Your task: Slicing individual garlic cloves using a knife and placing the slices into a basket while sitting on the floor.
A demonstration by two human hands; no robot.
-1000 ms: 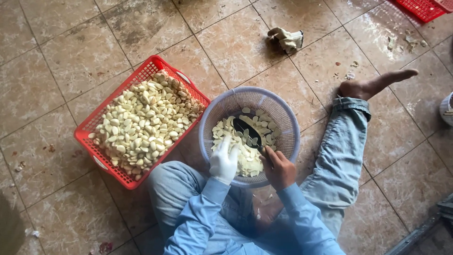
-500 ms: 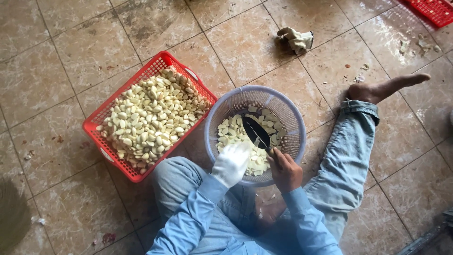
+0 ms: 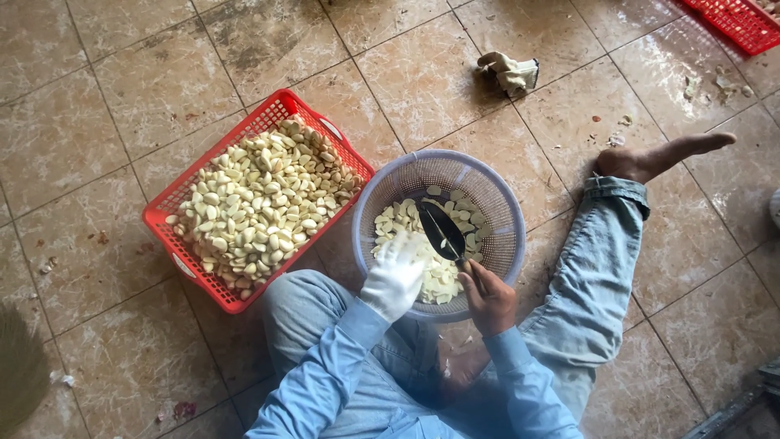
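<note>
1. The right hand (image 3: 487,299) is bare, its fingers curled tight round the handle of a knife (image 3: 443,232). The dark blade points up and away from the person, over the middle of the bowl (image 3: 504,203).
2. The left hand (image 3: 396,276) wears a white glove. Its fingers (image 3: 404,248) are bent in a loose, narrow grip and rest on the pale garlic pieces (image 3: 443,280) at the near side of the bowl; whether they pinch a single clove I cannot tell.
3. The knife blade lies just beside the gloved fingertips, to their right, with the two hands close together over the bowl's near rim.
4. The bowl is a round, pale lavender plastic colander with slotted walls. It sits on the floor between the person's legs, about a third full of garlic pieces.
5. A red plastic basket (image 3: 175,199), rectangular and meshed, stands just beside the bowl on its left, touching or nearly touching it. It is heaped with whole peeled cloves (image 3: 260,203).
6. The person's right leg, in blue jeans, stretches out to the right of the bowl, ending in a bare foot (image 3: 658,158) on the tiled floor (image 3: 122,89).
7. A crumpled glove (image 3: 510,73) lies on the tiles well beyond the bowl.
8. The corner of a second red basket (image 3: 739,20) shows at the top right edge, with scraps of peel on the tiles near it.
9. No labels, packages or signs are legible anywhere.
</note>
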